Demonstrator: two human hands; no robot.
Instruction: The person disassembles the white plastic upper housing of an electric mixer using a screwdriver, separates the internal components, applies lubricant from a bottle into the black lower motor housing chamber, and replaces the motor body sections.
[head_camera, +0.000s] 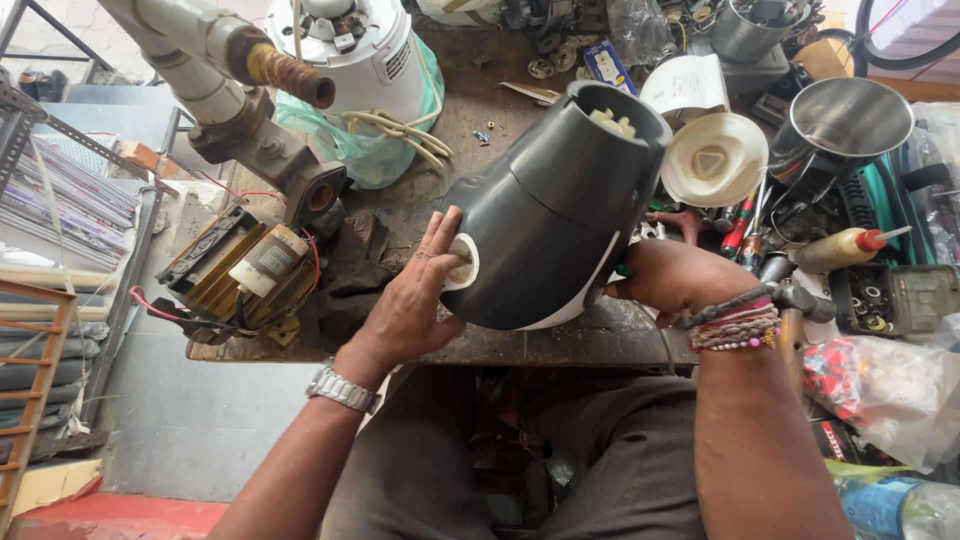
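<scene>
While the dark grey mixer base (545, 210) lies tilted at the workbench (560, 345) edge | left hand (415, 295) fingers pinch its white knob (462, 262) | right hand (675, 275) clamps the underside | step: working the knob, seemingly | next: steady grip.

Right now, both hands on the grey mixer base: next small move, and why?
Probably turn the white knob a notch with the left hand. Its fingers already rest on the knob, while the right hand braces the tilted grey mixer base from the far side above the workbench edge.
</scene>
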